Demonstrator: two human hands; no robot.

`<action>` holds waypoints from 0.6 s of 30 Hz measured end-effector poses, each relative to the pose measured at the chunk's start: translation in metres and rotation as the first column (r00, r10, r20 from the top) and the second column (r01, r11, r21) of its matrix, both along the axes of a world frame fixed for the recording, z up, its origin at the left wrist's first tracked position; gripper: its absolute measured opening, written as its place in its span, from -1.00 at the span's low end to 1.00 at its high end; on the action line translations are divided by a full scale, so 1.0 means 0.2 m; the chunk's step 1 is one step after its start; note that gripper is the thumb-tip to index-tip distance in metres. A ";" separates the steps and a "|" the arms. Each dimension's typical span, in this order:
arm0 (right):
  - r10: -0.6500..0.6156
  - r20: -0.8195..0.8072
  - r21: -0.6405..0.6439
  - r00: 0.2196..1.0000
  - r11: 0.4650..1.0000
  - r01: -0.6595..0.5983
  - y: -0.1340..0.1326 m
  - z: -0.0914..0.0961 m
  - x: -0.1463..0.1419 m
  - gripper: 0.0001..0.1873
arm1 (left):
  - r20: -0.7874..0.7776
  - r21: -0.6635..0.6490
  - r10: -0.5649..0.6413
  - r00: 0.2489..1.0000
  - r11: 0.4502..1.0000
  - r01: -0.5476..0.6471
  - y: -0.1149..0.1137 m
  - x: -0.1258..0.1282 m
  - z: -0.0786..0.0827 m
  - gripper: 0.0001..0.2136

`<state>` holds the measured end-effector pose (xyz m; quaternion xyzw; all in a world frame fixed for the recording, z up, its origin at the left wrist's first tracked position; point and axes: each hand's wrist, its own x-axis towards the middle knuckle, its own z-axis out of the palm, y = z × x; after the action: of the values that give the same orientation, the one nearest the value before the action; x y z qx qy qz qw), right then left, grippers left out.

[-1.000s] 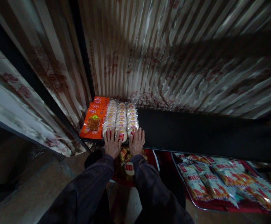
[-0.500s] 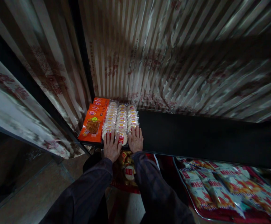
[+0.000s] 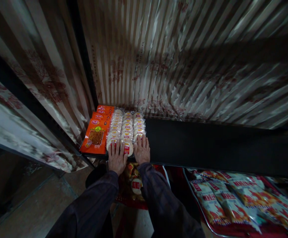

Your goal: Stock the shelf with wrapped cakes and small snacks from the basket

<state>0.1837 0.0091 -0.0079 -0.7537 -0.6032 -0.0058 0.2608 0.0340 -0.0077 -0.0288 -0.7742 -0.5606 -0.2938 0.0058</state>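
Note:
Three rows of white rice crackers in clear wrappers (image 3: pixel 127 127) lie overlapped on a black shelf (image 3: pixel 196 145). My left hand (image 3: pixel 117 158) rests with fingers stretched out on the front of the left row. On the front of the right row lies my right hand (image 3: pixel 142 150), palm down and fingers extended. Between the two hands the front cracker of the middle row shows its red label. Left of the rows, several orange snack packets (image 3: pixel 96 135) overlap each other. Both hands hide part of the crackers under them.
A dark metal post (image 3: pixel 84 56) and pleated patterned curtains (image 3: pixel 124 49) bound the shelf at the left and back. Below it, a red bag (image 3: pixel 134 185) holds wrapped snacks. At lower right a red-lined tray (image 3: pixel 208 224) bears white snack bags (image 3: pixel 223 198).
The view has shifted slightly, so the packets and crackers appear a little further left and lower. Both hands stay flat on the crackers in nearly the same place.

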 end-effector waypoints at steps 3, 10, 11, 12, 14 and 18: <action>-0.001 -0.007 -0.014 1.000 1.000 0.001 0.00 0.01 0.00 -0.42 | -0.016 0.000 0.003 1.000 1.000 -0.003 0.00 0.00 0.00 -0.47; -0.008 -0.038 -0.014 0.999 1.000 0.007 -0.01 0.01 0.01 -0.43 | -0.023 0.029 -0.013 1.000 0.999 0.014 -0.01 -0.02 -0.02 -0.49; -0.004 -0.037 -0.004 0.999 1.000 0.004 -0.02 0.01 0.01 -0.43 | -0.021 0.032 -0.013 1.000 0.999 0.014 -0.01 -0.02 -0.02 -0.49; -0.002 -0.037 0.008 0.999 1.000 0.002 -0.02 0.00 0.01 -0.43 | -0.021 0.036 -0.010 1.000 0.999 0.011 -0.01 -0.02 -0.02 -0.49; 0.001 -0.043 0.039 0.999 0.999 0.001 -0.02 -0.01 0.02 -0.43 | -0.027 0.040 -0.001 1.000 0.999 0.002 -0.01 -0.02 -0.02 -0.49; 0.000 -0.101 0.166 0.995 0.986 0.017 -0.03 -0.02 0.05 -0.42 | -0.023 0.040 0.002 1.000 0.999 -0.001 -0.01 -0.02 -0.02 -0.50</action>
<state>0.1929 0.0029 -0.0110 -0.7312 -0.5833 -0.0196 0.3531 0.0294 -0.0100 -0.0326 -0.7768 -0.5550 -0.2963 0.0280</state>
